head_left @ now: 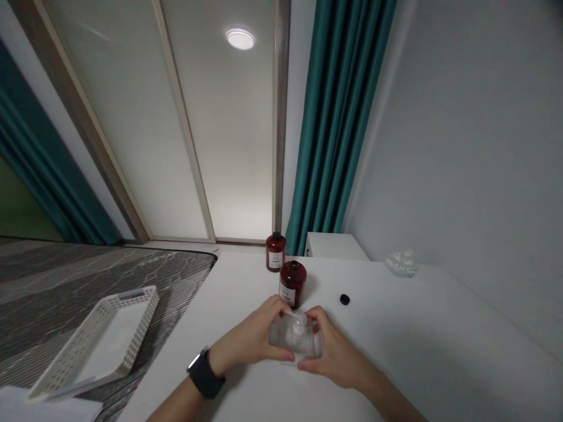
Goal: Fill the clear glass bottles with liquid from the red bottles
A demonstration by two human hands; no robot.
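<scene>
A clear pump bottle [303,346] stands upright on the white table, its pale pump head at the top. From the left side my left hand [255,335], with a dark watch on the wrist, is closed around it, thumb at the near edge. My right hand [338,353] grips the opposite side. Just behind the hands is a dark red bottle [294,278] with a white label and no cap on its neck. Farther back stands a similar red bottle [275,249] with a black top. The black cap [345,299] lies to the right.
Crumpled clear plastic [402,264] lies at the table's back right. Left of the white table [246,387], a white perforated basket [143,328] rests on a grey patterned surface [176,272]. A white cabinet [336,246] is behind the table, near a teal curtain [343,117].
</scene>
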